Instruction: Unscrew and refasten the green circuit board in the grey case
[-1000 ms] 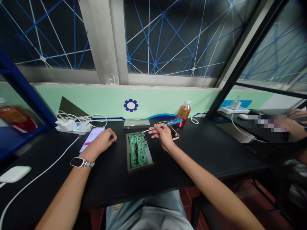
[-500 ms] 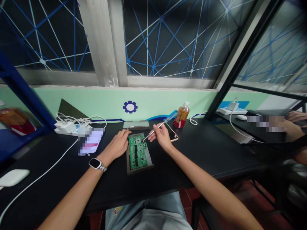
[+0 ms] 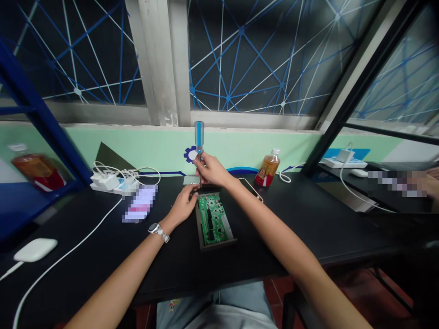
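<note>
While the screwdriver [image 3: 199,137] stands upright, one forearm [image 3: 270,222] overlaps a phone [image 3: 258,195].

The single camera is worn on the person's head. From close above the lap [image 3: 240,299], it looks forward and down, across the table [image 3: 329,219] toward the window [image 3: 264,55].

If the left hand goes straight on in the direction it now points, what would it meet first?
Most likely the lower shaft of the blue-handled screwdriver, close ahead of the left hand, though depth is unclear.
</note>
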`<state>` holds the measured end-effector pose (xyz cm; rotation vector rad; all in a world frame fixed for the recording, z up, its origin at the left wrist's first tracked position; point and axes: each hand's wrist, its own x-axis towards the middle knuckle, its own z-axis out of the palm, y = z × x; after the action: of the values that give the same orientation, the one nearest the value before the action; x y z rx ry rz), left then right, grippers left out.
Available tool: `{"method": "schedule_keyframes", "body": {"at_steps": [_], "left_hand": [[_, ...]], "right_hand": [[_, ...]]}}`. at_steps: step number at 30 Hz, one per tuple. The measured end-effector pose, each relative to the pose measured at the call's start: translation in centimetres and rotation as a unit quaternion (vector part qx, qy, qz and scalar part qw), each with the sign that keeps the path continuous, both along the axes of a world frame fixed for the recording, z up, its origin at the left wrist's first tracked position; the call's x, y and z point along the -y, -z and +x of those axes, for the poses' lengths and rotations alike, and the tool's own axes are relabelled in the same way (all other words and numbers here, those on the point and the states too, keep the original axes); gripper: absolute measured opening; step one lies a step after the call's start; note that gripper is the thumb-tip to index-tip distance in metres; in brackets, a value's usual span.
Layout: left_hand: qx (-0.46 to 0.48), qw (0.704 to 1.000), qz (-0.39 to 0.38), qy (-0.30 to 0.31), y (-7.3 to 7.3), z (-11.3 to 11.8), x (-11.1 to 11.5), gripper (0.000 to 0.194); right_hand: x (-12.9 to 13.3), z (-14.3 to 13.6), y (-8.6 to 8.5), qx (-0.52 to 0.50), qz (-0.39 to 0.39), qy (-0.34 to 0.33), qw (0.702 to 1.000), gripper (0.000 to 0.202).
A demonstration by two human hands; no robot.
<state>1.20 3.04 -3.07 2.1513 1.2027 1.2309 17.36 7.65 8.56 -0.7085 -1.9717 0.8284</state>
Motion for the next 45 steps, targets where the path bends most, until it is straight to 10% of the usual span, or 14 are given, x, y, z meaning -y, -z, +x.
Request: {"method": "schedule_keyframes", "body": {"at_steps": [8,31,45], "left_hand": [[0.193,0.973,-0.088,0.088,-0.5,-0.4,-2.3,0.034],[0.078,0.995,-0.064,0.011,-0.9,-0.1,-1.7,0.026],[0.101,0.994,-0.042,-0.03,-0.7,0.7,-1.2,0.022]], "right_hand": [[-0.4,-0.5,2.2,0.095,-0.004,-0.016,0.995,0.009],[-0.5,0.6,2.6,0.131,-0.065,-0.057,0.988,0.01],[0.7,0.5,1.0,0.125,0.127,0.242,0.954,0.046]]}}
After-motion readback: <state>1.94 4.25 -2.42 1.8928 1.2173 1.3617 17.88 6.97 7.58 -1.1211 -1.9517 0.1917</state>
